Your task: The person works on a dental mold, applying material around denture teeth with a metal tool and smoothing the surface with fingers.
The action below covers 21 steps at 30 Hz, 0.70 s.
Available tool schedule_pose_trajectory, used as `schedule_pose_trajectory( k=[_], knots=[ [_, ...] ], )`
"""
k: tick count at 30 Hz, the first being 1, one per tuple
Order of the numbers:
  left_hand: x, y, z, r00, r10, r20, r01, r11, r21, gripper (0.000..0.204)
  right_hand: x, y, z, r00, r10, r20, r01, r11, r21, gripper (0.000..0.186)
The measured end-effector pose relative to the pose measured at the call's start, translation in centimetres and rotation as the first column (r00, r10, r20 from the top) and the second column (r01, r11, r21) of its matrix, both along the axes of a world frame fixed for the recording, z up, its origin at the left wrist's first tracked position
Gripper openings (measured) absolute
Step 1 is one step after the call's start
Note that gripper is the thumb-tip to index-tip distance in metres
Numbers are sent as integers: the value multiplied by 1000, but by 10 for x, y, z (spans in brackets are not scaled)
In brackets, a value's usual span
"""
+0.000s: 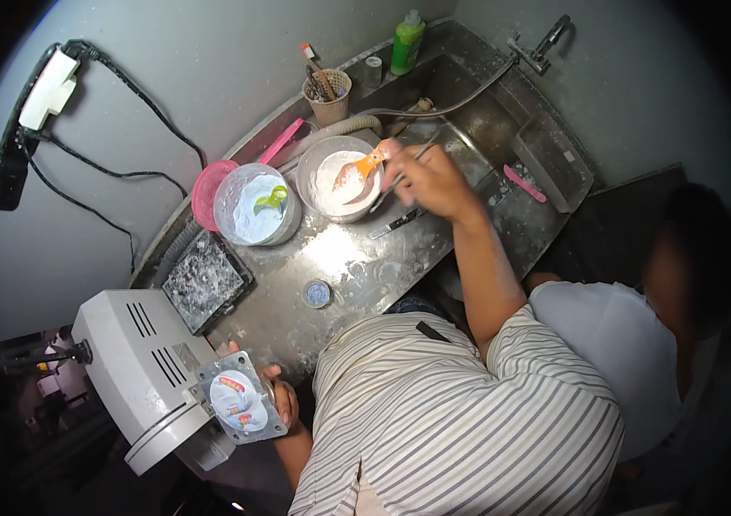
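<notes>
My left hand [286, 404] grips a square metal flask [212, 371] from its right side, fingers wrapped around the edge. Pale plaster-like material [233, 396] fills the flask's round opening, with small reddish, curved pieces set in it. Over at the sink counter, my right hand [436, 185] is closed on an orange scoop [374, 160], its bowl dipped into whitish powder in a clear round tub [305, 194]. A thin metal spatula [424, 150] also passes between the right hand's fingers. Just left stands a second tub [226, 215] of pale blue powder, holding a green scoop [272, 199].
A white machine [137, 344] with vents stands beside the flask, near a powder-covered black box [204, 279]. A small round container [316, 293] sits on the metal counter [357, 284]. Behind are a brush cup [327, 110], green bottle [406, 47] and sink tap [537, 53]. Another person [606, 344] is at right.
</notes>
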<state>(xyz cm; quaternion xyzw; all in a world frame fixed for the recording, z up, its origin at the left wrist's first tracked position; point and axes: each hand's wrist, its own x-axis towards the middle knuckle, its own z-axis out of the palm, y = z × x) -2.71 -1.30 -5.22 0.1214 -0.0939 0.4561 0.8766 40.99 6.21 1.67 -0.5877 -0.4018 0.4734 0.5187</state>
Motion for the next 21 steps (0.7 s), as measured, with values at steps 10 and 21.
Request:
schedule_pose_trajectory(
  k=[10,21],
  knots=[
    [21,10,16,990,89,-106,-89,996,2,89,260,-37,-82,576,-792,205,800,597,61,63],
    [61,23,30,975,146,-170,-172,974,-151,75,468,-108,-177,362,260,895,835,336,-436,54]
  ],
)
